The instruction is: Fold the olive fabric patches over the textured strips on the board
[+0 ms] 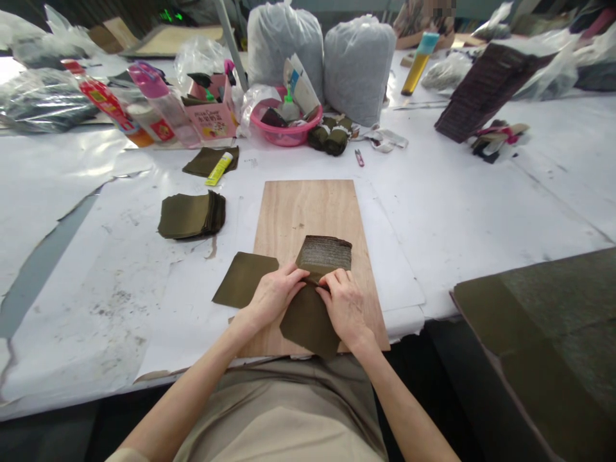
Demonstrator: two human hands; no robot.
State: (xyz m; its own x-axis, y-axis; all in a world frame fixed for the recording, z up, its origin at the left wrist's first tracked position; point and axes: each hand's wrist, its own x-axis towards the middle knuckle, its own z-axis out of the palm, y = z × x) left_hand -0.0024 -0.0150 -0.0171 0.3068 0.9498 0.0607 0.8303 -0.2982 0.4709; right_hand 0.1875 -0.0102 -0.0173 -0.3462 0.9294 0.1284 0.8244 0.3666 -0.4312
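A wooden board [312, 205] lies on the white table in front of me. On it rests a dark olive piece with a grey ribbed face [326, 255]. My left hand [275, 293] and my right hand [344, 304] both pinch an olive fabric sheet [308, 324] at its top edge, just under the ribbed piece. Fingers of both hands are curled onto the fabric. A second olive square [244, 278] lies flat to the left of my left hand, half off the board.
A stack of olive squares [192, 215] sits to the left, a yellow glue tube [219, 169] on another square behind it. Further back stand a pink bowl [286, 131], bottles [113, 109], two grey bags [359, 67] and dark stacked pieces [481, 90]. An olive sheet [543, 340] covers the near right.
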